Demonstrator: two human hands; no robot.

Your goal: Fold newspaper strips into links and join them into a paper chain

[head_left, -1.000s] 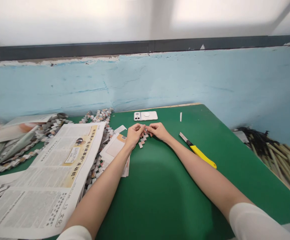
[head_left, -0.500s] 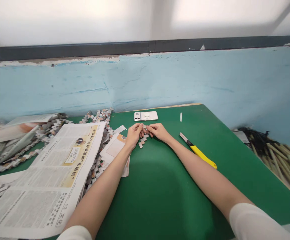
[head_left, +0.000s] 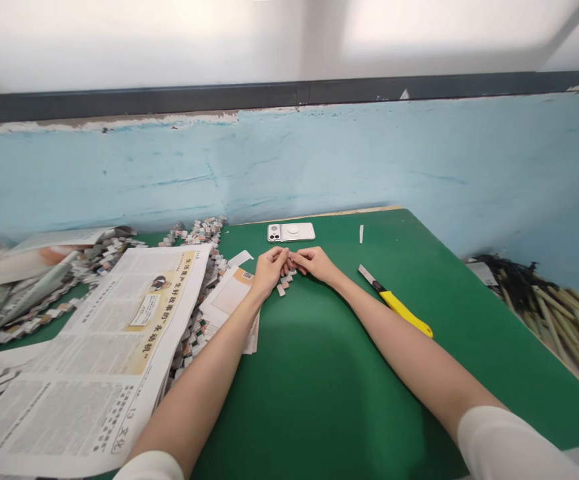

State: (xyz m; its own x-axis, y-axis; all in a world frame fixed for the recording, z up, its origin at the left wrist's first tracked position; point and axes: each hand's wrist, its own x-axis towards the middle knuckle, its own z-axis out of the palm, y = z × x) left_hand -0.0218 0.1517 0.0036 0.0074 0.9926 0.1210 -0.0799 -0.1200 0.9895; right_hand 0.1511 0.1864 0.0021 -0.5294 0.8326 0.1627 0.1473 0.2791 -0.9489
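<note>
Both hands meet over the green table (head_left: 319, 373), just in front of a white phone (head_left: 299, 231). My left hand (head_left: 269, 270) is closed, its fingertips pinching a short chain of folded paper (head_left: 282, 289) that hangs below them. Its fingertips touch those of my right hand (head_left: 316, 263), which is closed in a pinch at the upper end of the same chain. The piece between the fingertips is mostly hidden. To the left of my left hand lie loose paper sheets (head_left: 226, 297).
A yellow-handled knife (head_left: 404, 312) and a thin white paper strip (head_left: 362, 234) lie on the right. Newspaper (head_left: 94, 360) covers the left side, over long folded-paper chains (head_left: 204, 231). Sticks (head_left: 569, 327) are beyond the right edge. A blue wall (head_left: 269, 167) stands behind.
The fingertips have drawn closer together over the folded paper, hiding more of the piece between them. Everything else looks the same.
</note>
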